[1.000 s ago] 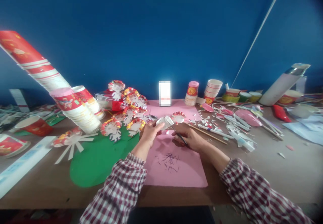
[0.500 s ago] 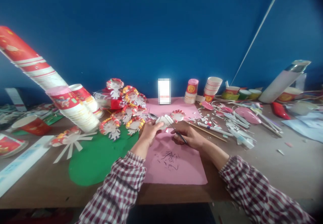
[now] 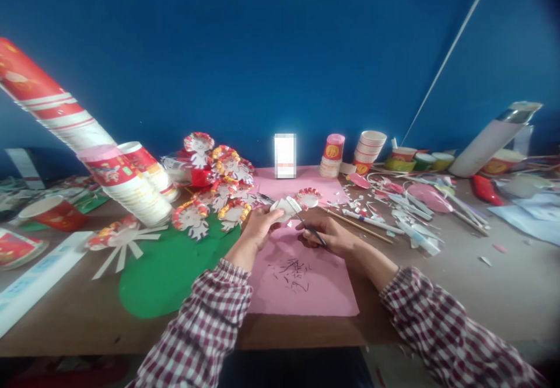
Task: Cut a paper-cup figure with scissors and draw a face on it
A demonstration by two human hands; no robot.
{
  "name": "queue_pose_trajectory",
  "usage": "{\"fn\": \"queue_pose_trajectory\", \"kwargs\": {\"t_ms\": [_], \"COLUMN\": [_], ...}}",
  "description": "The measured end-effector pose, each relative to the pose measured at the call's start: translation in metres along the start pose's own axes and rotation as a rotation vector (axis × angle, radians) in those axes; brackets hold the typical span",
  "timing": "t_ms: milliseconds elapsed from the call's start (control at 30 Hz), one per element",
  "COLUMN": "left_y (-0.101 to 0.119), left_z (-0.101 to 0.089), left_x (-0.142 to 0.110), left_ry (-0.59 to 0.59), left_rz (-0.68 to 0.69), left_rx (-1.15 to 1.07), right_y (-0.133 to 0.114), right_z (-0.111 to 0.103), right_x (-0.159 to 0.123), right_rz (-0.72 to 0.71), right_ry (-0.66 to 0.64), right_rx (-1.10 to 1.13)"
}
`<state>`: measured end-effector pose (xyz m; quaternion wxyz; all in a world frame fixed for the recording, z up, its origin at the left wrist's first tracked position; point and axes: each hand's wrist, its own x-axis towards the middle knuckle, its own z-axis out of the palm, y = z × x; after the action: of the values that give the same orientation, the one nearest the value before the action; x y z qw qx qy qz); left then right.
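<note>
My left hand (image 3: 261,224) pinches a small folded piece of white paper (image 3: 286,206) above the pink sheet (image 3: 324,294). A pair of dark-handled scissors (image 3: 315,235) is gripped in my right hand (image 3: 328,234), with the blades reaching up to the paper's right edge. Just beyond the paper lies a round white cutout with a red fringe (image 3: 308,197). Dark ink marks cover part of the pink sheet below my hands. To the left, several paper figures with red and yellow rims (image 3: 191,217) lie at the edge of a green sheet (image 3: 157,283).
Stacks of paper cups (image 3: 126,184) lean at the left, and shorter stacks (image 3: 370,149) stand at the back. Paper scraps (image 3: 415,227) and a wooden stick (image 3: 363,226) litter the right side. A tall bottle (image 3: 492,140) stands far right before the blue wall (image 3: 280,55).
Both hands stay nearly in place with the paper and scissors. The scissors' angle against the paper differs slightly, and the whole view has shifted a little.
</note>
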<state>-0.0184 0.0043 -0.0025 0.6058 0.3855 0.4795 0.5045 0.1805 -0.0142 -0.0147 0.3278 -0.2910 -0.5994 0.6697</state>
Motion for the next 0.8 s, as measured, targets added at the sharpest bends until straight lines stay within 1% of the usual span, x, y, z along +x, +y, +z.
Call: {"fn": "queue_pose_trajectory", "kwargs": {"t_ms": [167, 400, 667, 800], "left_y": [0.0021, -0.0006, 0.0019, 0.0007], "left_z": [0.0008, -0.0005, -0.0001, -0.0002], "left_x": [-0.002, -0.0004, -0.001, -0.0006], "left_ry": [0.017, 0.018, 0.036, 0.034], "left_rz": [-0.007, -0.012, -0.014, -0.015], "left_rx": [-0.007, -0.01, 0.005, -0.013], "right_y": [0.0015, 0.0036, -0.001, -0.0022], "right_z": [-0.0003, -0.002, -0.0012, -0.0011], "right_x": [0.0002, 0.0008, -0.0003, -0.0007], "right_rz": [-0.03, -0.022, -0.002, -0.022], "right_ry": [0.006, 0.011, 0.007, 0.001], "right_rx": [-0.018, -0.104, -0.156, -0.187]}}
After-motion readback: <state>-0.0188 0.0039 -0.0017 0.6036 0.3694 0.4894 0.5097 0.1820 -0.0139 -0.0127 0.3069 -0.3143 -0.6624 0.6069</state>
